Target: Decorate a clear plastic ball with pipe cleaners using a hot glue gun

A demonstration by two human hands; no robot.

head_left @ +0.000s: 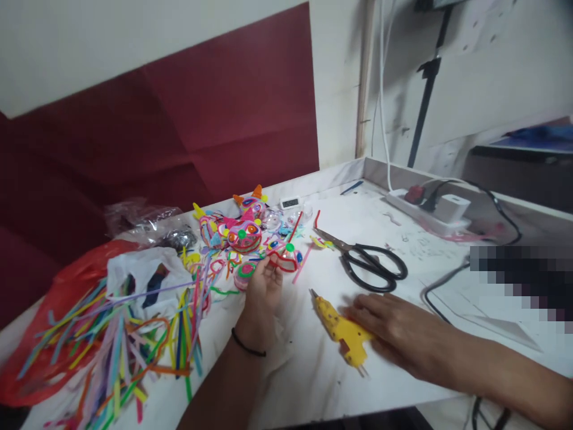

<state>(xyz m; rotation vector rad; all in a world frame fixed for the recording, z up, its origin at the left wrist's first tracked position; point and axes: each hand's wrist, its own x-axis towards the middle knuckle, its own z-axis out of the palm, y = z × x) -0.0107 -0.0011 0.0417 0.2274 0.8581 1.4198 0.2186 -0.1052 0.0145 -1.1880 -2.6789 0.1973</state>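
My left hand (264, 286) holds a small round craft piece (286, 258) trimmed with red pipe cleaner and a green dot, lifted just above the white table (313, 370). My right hand (385, 325) lies flat on the table, its fingers touching the body of a yellow glue gun (340, 331) whose nozzle points to the upper left. Finished colourful pipe-cleaner figures (242, 230) sit just beyond my left hand. Black-handled scissors (369, 263) lie to the right of them.
A heap of loose pipe cleaners (120, 352) spills from red and white plastic bags (71, 280) on the left. A white power strip (430, 212) with plugs and cables sits at the back right. A small digital display (290, 203) stands by the wall.
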